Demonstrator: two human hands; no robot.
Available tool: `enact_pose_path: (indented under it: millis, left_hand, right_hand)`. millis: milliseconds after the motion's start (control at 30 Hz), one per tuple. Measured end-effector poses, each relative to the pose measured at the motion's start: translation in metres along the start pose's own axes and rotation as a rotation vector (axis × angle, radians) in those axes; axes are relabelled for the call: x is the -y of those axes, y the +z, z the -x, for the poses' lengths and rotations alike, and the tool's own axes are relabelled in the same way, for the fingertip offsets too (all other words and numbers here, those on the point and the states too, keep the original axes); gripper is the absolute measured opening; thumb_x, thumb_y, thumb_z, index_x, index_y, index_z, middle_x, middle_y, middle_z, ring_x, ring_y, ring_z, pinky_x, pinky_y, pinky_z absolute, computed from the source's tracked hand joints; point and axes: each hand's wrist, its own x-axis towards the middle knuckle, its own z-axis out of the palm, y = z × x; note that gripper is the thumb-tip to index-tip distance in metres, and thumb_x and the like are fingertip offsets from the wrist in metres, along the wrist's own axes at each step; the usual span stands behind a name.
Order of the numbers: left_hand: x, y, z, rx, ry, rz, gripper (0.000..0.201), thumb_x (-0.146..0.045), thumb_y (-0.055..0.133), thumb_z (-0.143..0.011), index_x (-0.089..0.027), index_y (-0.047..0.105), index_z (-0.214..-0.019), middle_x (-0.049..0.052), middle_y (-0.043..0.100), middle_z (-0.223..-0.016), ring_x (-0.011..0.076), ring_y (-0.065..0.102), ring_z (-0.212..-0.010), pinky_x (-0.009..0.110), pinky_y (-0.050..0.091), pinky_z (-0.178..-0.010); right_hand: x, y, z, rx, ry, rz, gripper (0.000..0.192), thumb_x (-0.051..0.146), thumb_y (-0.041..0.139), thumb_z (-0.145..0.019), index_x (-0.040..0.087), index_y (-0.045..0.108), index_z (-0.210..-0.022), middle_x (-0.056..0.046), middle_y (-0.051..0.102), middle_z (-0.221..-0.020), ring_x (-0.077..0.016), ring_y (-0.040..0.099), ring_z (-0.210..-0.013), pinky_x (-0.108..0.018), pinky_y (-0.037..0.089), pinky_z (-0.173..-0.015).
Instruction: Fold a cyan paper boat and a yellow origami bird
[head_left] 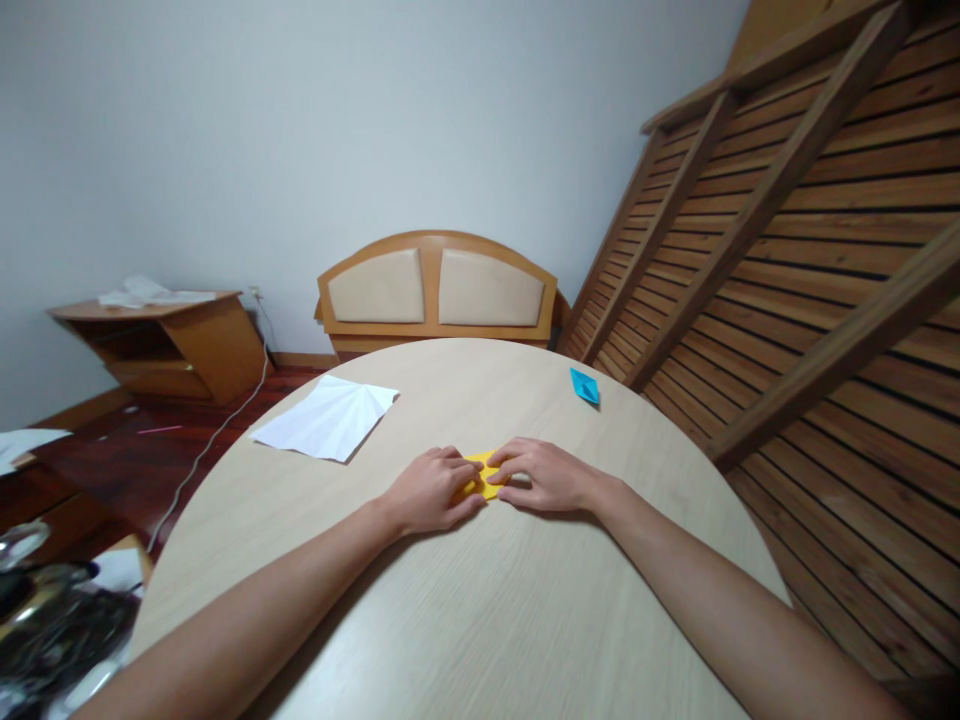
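- We sit at a round pale wooden table (465, 610) in a room with grey walls.
- Our left hand (431, 492) and right hand (546, 477) lie close together, fingers flat, pressing a small yellow paper (484, 474) between them at mid-table.
- We judge it light, thin, easily creased; best pinched at its edges.
- Farther off: a white sheet (328, 417), a blue folded paper (584, 386), a headboard (437, 291).
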Motion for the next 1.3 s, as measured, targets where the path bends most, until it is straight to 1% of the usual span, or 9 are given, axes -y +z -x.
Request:
enact_pose_path:
  millis: [167,333,533,800,900,967,1033,1167,1300]
  left_hand:
    - [0.001,0.001,0.000,0.001,-0.002,-0.004,0.022,-0.035,0.048,-0.096,-0.019,0.064,-0.096,0.008,0.072,-0.098,0.0225,0.063,-0.092,0.035,0.049,-0.085]
    - [0.002,0.001,-0.001,-0.004,0.028,0.005,0.025,-0.036,0.047,-0.098,-0.019,0.064,-0.091,0.007,0.072,-0.108,0.0214,0.063,-0.092,0.035,0.049,-0.087]
    - [0.002,0.003,-0.001,-0.018,0.053,0.036,0.026,-0.032,0.044,-0.098,-0.020,0.066,-0.090,0.008,0.071,-0.112,0.0207,0.063,-0.094,0.035,0.049,-0.089]
    - [0.003,0.005,-0.001,-0.002,0.049,0.052,0.020,-0.027,0.046,-0.096,-0.019,0.064,-0.097,0.007,0.070,-0.113,0.0217,0.062,-0.098,0.036,0.049,-0.092]
    - [0.004,0.005,-0.001,-0.007,0.014,0.054,0.019,-0.027,0.048,-0.094,-0.018,0.062,-0.103,0.008,0.070,-0.113,0.0222,0.062,-0.097,0.035,0.050,-0.088]
    - [0.004,0.005,-0.001,-0.012,-0.007,0.052,0.022,-0.028,0.050,-0.093,-0.017,0.060,-0.110,0.009,0.071,-0.107,0.0227,0.062,-0.095,0.034,0.051,-0.084]
    - [0.004,0.005,-0.001,-0.014,0.005,0.050,0.023,-0.028,0.050,-0.093,-0.017,0.060,-0.110,0.008,0.071,-0.104,0.0226,0.062,-0.094,0.034,0.051,-0.084]
    - [0.003,0.002,0.000,-0.015,0.081,0.060,0.021,-0.026,0.046,-0.096,-0.020,0.065,-0.101,0.007,0.069,-0.118,0.0209,0.062,-0.096,0.035,0.049,-0.090]
    - [0.005,-0.001,0.002,0.000,0.096,0.068,0.022,-0.026,0.049,-0.095,-0.021,0.068,-0.104,0.006,0.068,-0.122,0.0214,0.061,-0.100,0.035,0.049,-0.091]
  right_hand:
    - [0.000,-0.001,0.000,0.004,-0.023,-0.004,0.019,0.029,0.061,-0.092,0.021,0.076,-0.101,-0.007,0.072,-0.108,-0.0202,0.064,-0.101,-0.034,0.047,-0.092]
    - [-0.002,0.002,-0.002,-0.022,-0.032,0.012,0.020,0.028,0.057,-0.096,0.018,0.075,-0.093,-0.007,0.072,-0.096,-0.0189,0.063,-0.092,-0.032,0.047,-0.085]
    - [-0.005,0.008,-0.005,-0.025,0.030,0.032,0.023,0.028,0.052,-0.098,0.017,0.071,-0.092,-0.007,0.068,-0.087,-0.0179,0.060,-0.083,-0.029,0.045,-0.076]
    - [-0.006,0.014,-0.006,-0.079,0.096,-0.009,0.013,0.025,0.056,-0.096,0.018,0.067,-0.097,-0.006,0.069,-0.094,-0.0186,0.061,-0.089,-0.031,0.046,-0.081]
    - [-0.007,0.016,-0.005,-0.084,0.084,-0.012,0.011,0.024,0.058,-0.095,0.018,0.067,-0.095,-0.006,0.069,-0.093,-0.0184,0.061,-0.088,-0.030,0.046,-0.080]
    - [-0.008,0.016,-0.005,-0.086,0.069,-0.009,0.011,0.023,0.058,-0.094,0.017,0.067,-0.094,-0.006,0.068,-0.093,-0.0183,0.061,-0.089,-0.030,0.046,-0.081]
    - [-0.008,0.016,-0.005,-0.085,0.054,-0.008,0.012,0.023,0.058,-0.095,0.017,0.068,-0.094,-0.006,0.068,-0.092,-0.0184,0.061,-0.090,-0.030,0.047,-0.081]
    - [-0.008,0.013,-0.004,-0.072,0.020,-0.007,0.014,0.023,0.059,-0.094,0.018,0.071,-0.094,-0.007,0.069,-0.094,-0.0185,0.061,-0.090,-0.030,0.047,-0.082]
    - [-0.010,0.009,-0.001,-0.042,-0.010,0.010,0.014,0.022,0.062,-0.091,0.019,0.075,-0.093,-0.006,0.070,-0.096,-0.0181,0.063,-0.090,-0.030,0.047,-0.084]
